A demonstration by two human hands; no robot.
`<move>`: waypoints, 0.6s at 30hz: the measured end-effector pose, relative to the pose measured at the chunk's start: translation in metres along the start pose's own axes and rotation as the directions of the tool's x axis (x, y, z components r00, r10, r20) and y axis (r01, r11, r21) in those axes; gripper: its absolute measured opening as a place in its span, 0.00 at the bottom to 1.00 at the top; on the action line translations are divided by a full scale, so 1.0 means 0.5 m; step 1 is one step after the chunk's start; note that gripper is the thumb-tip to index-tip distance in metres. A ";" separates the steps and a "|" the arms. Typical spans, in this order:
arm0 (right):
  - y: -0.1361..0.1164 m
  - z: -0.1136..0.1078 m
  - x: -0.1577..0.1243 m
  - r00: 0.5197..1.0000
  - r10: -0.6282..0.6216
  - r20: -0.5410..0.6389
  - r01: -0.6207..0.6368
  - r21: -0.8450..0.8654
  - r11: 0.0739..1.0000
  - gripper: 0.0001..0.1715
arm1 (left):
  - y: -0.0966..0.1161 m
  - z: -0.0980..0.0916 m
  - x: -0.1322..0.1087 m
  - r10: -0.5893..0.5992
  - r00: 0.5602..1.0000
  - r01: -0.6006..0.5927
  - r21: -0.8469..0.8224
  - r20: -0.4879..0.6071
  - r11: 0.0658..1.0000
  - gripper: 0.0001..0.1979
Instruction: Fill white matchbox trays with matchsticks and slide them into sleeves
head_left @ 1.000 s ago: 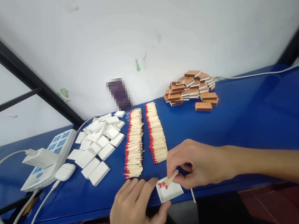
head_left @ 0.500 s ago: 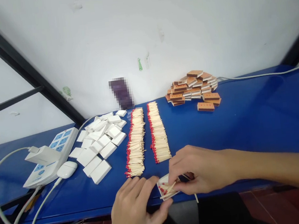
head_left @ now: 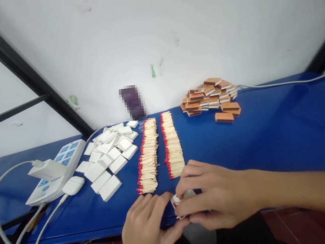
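Note:
At the table's front edge a small white matchbox tray [head_left: 174, 201] with red-headed matches lies mostly hidden under my hands. My left hand [head_left: 148, 221] grips its left side between thumb and forefinger. Over the tray curls my right hand [head_left: 214, 194], its fingertips down among the matches; how many they hold is hidden. Just behind stand two long rows of matches, a left row [head_left: 147, 155] and a right row [head_left: 173, 144], red heads facing left.
White matchbox trays [head_left: 109, 186] lie heaped on the left, beside a power strip [head_left: 54, 177] with a charger, cables and a white earbud case [head_left: 73, 185]. Orange matchboxes [head_left: 224, 117] are piled at the back right. A blurred purple object [head_left: 133, 102] leans against the wall.
My right hand has moved slightly left and lower over the tray, covering most of the matches that showed. The left hand has stayed in nearly the same place.

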State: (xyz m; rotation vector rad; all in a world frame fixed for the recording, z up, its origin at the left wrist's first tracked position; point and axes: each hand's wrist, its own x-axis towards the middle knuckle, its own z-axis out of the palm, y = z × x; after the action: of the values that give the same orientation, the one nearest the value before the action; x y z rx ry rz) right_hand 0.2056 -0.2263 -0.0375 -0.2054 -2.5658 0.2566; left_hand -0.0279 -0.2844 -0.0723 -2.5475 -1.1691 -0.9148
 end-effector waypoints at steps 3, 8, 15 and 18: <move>-0.005 0.005 0.000 0.997 -0.042 0.069 0.049 -0.113 0.992 0.12 | -0.005 -0.001 0.002 0.017 1.000 -0.017 0.012 0.004 1.000 0.16; 0.000 0.022 0.000 0.993 -0.104 0.054 0.115 -0.246 0.962 0.11 | -0.007 -0.001 0.002 0.017 1.000 -0.017 0.001 0.010 1.000 0.16; 0.014 0.028 -0.003 0.987 -0.157 -0.035 0.145 -0.231 0.962 0.07 | -0.001 0.000 0.000 0.015 1.000 -0.015 0.039 -0.007 0.999 0.18; 0.019 0.022 -0.009 0.994 -0.098 -0.038 0.092 -0.143 0.985 0.08 | -0.001 0.003 -0.003 0.013 1.000 -0.013 0.049 -0.010 0.999 0.18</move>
State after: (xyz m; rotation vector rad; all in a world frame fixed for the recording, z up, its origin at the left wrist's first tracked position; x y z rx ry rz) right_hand 0.2042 -0.2192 -0.0510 -0.1382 -2.5420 0.0344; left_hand -0.0284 -0.2845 -0.0743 -2.5060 -1.1561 -0.8836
